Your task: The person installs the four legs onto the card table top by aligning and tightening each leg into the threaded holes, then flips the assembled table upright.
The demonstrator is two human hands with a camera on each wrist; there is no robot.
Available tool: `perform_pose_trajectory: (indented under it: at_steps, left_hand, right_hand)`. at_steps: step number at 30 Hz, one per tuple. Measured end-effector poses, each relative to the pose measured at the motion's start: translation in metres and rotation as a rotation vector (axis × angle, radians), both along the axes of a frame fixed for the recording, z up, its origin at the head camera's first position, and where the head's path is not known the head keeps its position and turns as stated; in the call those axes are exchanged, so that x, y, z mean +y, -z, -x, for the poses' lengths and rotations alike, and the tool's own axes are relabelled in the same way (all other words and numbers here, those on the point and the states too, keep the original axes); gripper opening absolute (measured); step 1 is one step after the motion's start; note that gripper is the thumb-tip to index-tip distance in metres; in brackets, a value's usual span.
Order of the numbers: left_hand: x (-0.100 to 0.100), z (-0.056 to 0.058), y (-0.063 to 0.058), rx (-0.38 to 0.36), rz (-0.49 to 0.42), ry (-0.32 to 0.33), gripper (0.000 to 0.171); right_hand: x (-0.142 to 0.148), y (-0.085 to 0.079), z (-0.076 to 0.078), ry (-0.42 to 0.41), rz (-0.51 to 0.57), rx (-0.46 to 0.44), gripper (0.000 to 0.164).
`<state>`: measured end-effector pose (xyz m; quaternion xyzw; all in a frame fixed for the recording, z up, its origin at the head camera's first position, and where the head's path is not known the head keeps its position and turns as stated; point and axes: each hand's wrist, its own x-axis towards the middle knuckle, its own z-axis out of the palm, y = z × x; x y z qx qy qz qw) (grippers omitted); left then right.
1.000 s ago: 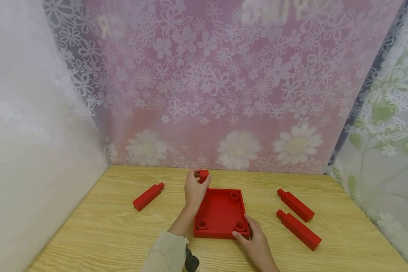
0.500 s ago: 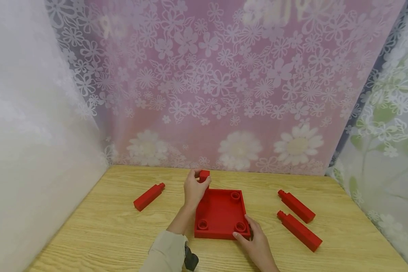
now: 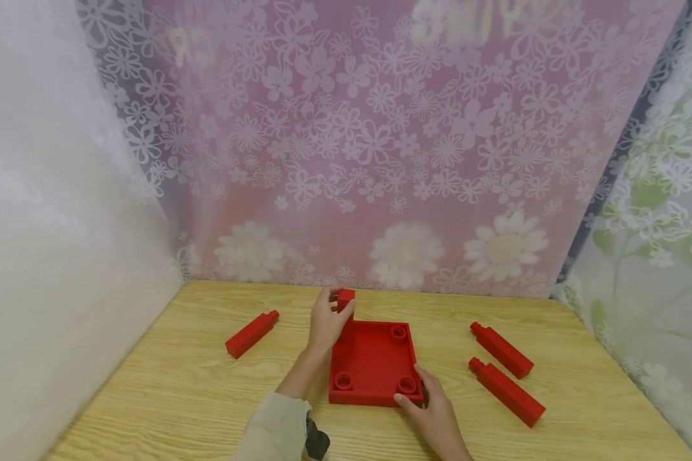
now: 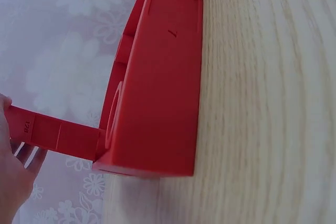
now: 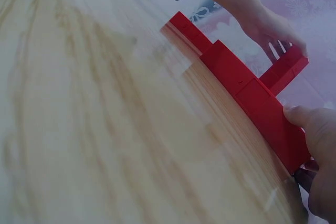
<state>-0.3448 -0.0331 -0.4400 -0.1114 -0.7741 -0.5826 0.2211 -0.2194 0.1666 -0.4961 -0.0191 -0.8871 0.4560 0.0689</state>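
A square red tray-like base (image 3: 375,362) with raised edges lies on the table, round sockets showing at three of its corners. At its far left corner a red square leg (image 3: 346,298) stands upright, and my left hand (image 3: 326,324) grips its upper part. In the left wrist view the leg (image 4: 68,137) meets the base's corner, its lower end hidden behind the rim. My right hand (image 3: 436,413) holds the base's near right corner, thumb on the near side and fingers along the right side. The right wrist view shows that thumb (image 5: 298,115) against the side wall.
One loose red leg (image 3: 252,334) lies left of the base. Two more, a farther red leg (image 3: 503,349) and a nearer red leg (image 3: 507,392), lie to the right on the wooden table (image 3: 167,397). A flowered curtain (image 3: 346,160) hangs behind the table.
The left forearm and wrist have shifted slightly left and down, while the left hand keeps its grip on the upright leg. The base and right hand stay in place.
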Motion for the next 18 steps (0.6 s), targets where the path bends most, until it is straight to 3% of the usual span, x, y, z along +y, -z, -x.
perform_pose_trajectory:
  at_steps: [7, 18]
  left_hand:
    - [-0.016, -0.003, 0.004, 0.006, 0.061, 0.055, 0.051]
    - [-0.061, -0.011, 0.003, 0.006, 0.049, -0.035, 0.052]
  right_hand:
    - [0.0, -0.001, -0.001, -0.004, -0.008, 0.013, 0.076]
    - [0.001, 0.002, -0.001, -0.012, 0.012, 0.041, 0.076]
